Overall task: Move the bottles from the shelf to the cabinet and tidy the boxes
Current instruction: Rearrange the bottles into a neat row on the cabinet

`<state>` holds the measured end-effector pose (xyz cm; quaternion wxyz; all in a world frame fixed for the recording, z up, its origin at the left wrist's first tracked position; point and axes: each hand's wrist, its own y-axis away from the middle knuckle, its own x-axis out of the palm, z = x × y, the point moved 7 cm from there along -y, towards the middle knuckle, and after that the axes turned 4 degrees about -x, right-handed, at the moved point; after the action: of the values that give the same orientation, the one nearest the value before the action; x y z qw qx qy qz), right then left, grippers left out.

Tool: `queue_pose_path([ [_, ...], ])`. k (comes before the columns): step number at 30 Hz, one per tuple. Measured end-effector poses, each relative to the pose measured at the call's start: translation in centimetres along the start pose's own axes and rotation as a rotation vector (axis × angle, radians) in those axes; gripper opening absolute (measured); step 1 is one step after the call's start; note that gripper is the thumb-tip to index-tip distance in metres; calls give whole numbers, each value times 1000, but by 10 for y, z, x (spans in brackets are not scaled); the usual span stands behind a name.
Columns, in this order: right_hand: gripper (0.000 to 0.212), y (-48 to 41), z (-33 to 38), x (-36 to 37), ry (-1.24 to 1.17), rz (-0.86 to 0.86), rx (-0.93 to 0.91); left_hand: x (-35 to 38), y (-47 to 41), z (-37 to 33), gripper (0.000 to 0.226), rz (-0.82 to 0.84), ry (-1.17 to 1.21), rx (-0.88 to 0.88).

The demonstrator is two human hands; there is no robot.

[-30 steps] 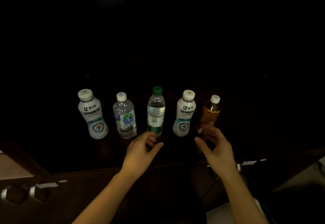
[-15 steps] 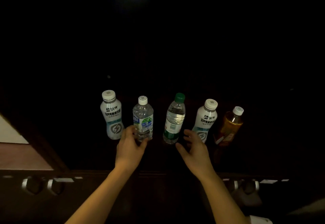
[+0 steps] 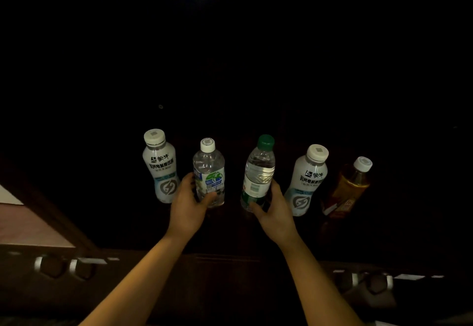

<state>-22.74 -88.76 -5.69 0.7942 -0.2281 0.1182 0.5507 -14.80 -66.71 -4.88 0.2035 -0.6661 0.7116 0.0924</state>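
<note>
Left hand (image 3: 188, 208) fingers partly hidden behind the clear bottle (image 3: 209, 172). Amber bottle (image 3: 348, 190) label too dark to read. Forearms (image 3: 143, 274) cut off below.

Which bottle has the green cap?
The clear water bottle in the middle of the row, which the right hand grips. The left milky bottle, the right milky bottle, the other clear bottle and the amber bottle have white caps.

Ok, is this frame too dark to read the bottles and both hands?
Head view: badly underexposed, surroundings near black. Head view: focus holds; print on the leftmost white bottle is sharp, and the left hand gripping the clear white-capped bottle and right hand gripping the green-capped bottle read clearly. Head view: the amber bottle is dimmest.
</note>
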Motion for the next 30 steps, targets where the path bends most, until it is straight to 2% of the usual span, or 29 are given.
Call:
queue_pose_path([
  [5, 67, 0, -5, 1, 2, -66, 15, 3, -3, 4, 70, 20, 23, -19],
  [12, 74, 6, 2, 1, 107, -169, 16, 2, -8, -1, 74, 1, -70, 26],
  [21, 75, 8, 13, 5, 212, -349, 80, 4, -4, 2, 73, -106, -101, -25],
  [30, 75, 6, 11, 9, 182, -448, 170, 10, 3, -3, 78, -217, -64, -120],
])
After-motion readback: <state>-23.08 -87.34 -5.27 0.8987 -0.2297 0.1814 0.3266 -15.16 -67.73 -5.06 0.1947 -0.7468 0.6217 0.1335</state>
